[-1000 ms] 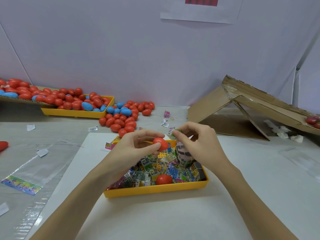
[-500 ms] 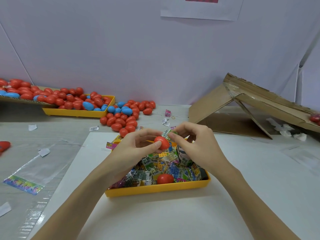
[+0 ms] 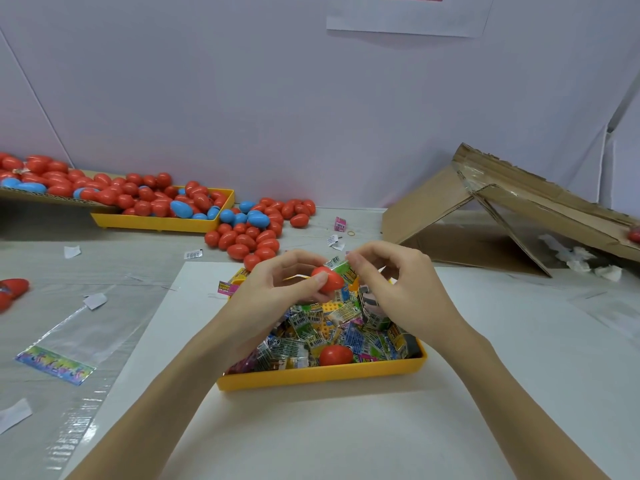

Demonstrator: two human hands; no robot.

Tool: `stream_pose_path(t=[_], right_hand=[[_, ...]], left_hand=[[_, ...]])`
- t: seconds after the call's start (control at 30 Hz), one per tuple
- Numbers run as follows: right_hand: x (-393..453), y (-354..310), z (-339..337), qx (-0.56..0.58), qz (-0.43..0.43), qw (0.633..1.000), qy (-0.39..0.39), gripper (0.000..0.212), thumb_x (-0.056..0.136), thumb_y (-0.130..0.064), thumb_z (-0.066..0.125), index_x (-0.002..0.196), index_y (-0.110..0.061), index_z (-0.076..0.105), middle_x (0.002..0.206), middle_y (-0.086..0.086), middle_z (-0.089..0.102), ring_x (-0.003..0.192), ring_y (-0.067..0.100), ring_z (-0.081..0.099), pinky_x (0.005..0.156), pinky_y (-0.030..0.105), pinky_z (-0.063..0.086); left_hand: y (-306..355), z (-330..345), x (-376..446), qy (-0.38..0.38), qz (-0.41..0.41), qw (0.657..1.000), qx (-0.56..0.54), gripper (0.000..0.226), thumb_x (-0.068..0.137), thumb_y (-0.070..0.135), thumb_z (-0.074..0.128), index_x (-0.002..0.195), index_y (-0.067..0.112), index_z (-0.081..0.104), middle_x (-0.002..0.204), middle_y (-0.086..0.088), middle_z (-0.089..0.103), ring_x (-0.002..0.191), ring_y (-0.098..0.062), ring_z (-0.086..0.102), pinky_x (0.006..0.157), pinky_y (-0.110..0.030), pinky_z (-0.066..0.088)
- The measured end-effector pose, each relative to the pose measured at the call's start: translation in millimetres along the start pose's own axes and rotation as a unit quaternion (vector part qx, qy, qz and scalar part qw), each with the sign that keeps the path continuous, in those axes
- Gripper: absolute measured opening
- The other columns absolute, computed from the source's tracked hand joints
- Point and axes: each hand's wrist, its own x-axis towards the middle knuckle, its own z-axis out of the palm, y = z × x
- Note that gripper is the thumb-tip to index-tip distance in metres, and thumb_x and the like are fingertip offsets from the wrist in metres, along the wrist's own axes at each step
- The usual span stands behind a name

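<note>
Above the far end of a yellow tray (image 3: 322,375), a person's left hand (image 3: 277,289) grips a red plastic egg shell (image 3: 330,281), thumb and forefinger curled tight round it. The right hand (image 3: 398,289) pinches a small green printed packet (image 3: 341,267) between thumb and fingertips, its other fingers loosely bent. The packet touches the top of the shell (whether any of it sits inside cannot be told).

Inside the tray lies a heap of folded printed packets (image 3: 311,336), with a second red egg (image 3: 335,355) resting against the tray's near wall. The tray stands on a white sheet (image 3: 311,427).

Beyond the tray and to its left, red and blue eggs (image 3: 256,233) spill across the table beside a second yellow tray of eggs (image 3: 162,223). Beyond the tray and to its right leans a torn cardboard box (image 3: 485,216). Well to the tray's left lies a clear plastic bag (image 3: 69,341) with a coloured header.
</note>
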Motion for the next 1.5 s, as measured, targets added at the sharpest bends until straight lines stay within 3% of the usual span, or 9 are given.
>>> stream_pose_path(t=[0.17,0.33,0.47,0.6,0.77,0.9,1.07,1.3,1.5], right_hand=[[0.7,-3.4,-3.0,0.061,0.035,0.998,-0.006,0.014,0.1,-0.029,0.066,0.102,-0.019,0.076,0.088,-0.005,0.076,0.084,0.013,0.072,0.081,0.037,0.059],[0.6,-4.2,-5.4,0.147,0.126,0.981,-0.026,0.015,0.094,-0.043,0.071,0.097,-0.029,0.075,0.087,-0.007,0.076,0.079,0.019,0.069,0.076,0.042,0.063],[0.2,-4.9,-6.9,0.2,0.186,0.959,-0.072,0.034,0.084,-0.057,0.07,0.098,-0.026,0.076,0.091,0.0,0.077,0.072,0.014,0.061,0.065,0.028,0.056],[-1.0,-4.7,-7.2,0.225,0.195,0.949,-0.101,0.035,0.085,-0.049,0.074,0.098,-0.017,0.077,0.093,0.008,0.074,0.068,0.012,0.055,0.058,0.026,0.044],[-0.3,0.1,-7.1,0.245,0.201,0.946,-0.071,0.031,0.085,-0.047,0.074,0.098,-0.019,0.078,0.1,0.007,0.078,0.085,0.021,0.07,0.08,0.042,0.057],[-0.3,2.0,-8.5,0.239,0.186,0.951,-0.061,0.015,0.093,-0.035,0.073,0.096,-0.021,0.079,0.096,0.007,0.079,0.084,0.02,0.073,0.078,0.036,0.06],[-1.7,-1.4,-6.9,0.217,0.192,0.954,-0.083,0.021,0.096,-0.034,0.069,0.103,-0.016,0.078,0.1,0.015,0.076,0.083,0.036,0.065,0.088,0.056,0.058],[-1.5,-2.2,-4.2,0.244,0.206,0.945,-0.075,0.026,0.096,-0.037,0.068,0.099,-0.014,0.08,0.084,0.007,0.075,0.068,0.013,0.059,0.062,0.026,0.049],[-2.9,-2.8,-4.3,0.257,0.195,0.942,-0.089,0.029,0.092,-0.041,0.069,0.096,-0.014,0.08,0.084,0.012,0.072,0.073,0.029,0.047,0.058,0.027,0.041]], left_hand=[[0.6,-1.0,0.3,-0.002,0.013,1.0,0.005,0.021,0.089,0.035,0.074,0.109,0.029,0.073,0.106,-0.007,0.078,0.095,-0.027,0.077,0.086,-0.024,0.058],[0.8,-1.7,-0.1,0.004,0.025,1.0,0.007,0.022,0.09,0.036,0.075,0.11,0.028,0.073,0.108,-0.006,0.077,0.096,-0.026,0.077,0.089,-0.024,0.058],[2.6,-0.5,-0.6,0.01,0.042,0.999,0.033,0.02,0.091,0.031,0.074,0.11,0.028,0.072,0.105,-0.002,0.078,0.094,-0.021,0.077,0.084,-0.02,0.057],[5.1,1.7,-3.4,0.003,0.058,0.997,0.048,0.028,0.087,0.03,0.074,0.114,0.024,0.071,0.108,0.002,0.077,0.1,-0.016,0.076,0.081,-0.018,0.057],[4.3,2.2,-2.6,-0.007,0.071,0.995,0.065,0.037,0.094,0.012,0.071,0.13,0.022,0.065,0.117,0.005,0.073,0.105,-0.011,0.072,0.083,-0.019,0.056],[3.7,2.0,-2.7,-0.012,0.074,0.994,0.078,0.036,0.096,0.011,0.07,0.13,0.023,0.066,0.119,0.008,0.073,0.107,-0.011,0.071,0.085,-0.018,0.055],[2.8,1.5,-1.9,-0.019,0.076,0.993,0.092,0.035,0.097,0.012,0.07,0.13,0.024,0.066,0.117,0.011,0.074,0.107,-0.01,0.072,0.086,-0.017,0.055],[1.4,2.2,-1.2,-0.025,0.067,0.993,0.095,0.035,0.097,0.013,0.07,0.13,0.024,0.066,0.116,0.006,0.075,0.107,-0.014,0.072,0.09,-0.023,0.057],[0.9,3.4,-1.4,-0.022,0.063,0.994,0.083,0.036,0.096,0.013,0.07,0.13,0.023,0.066,0.116,0.005,0.075,0.107,-0.015,0.073,0.09,-0.024,0.057]])
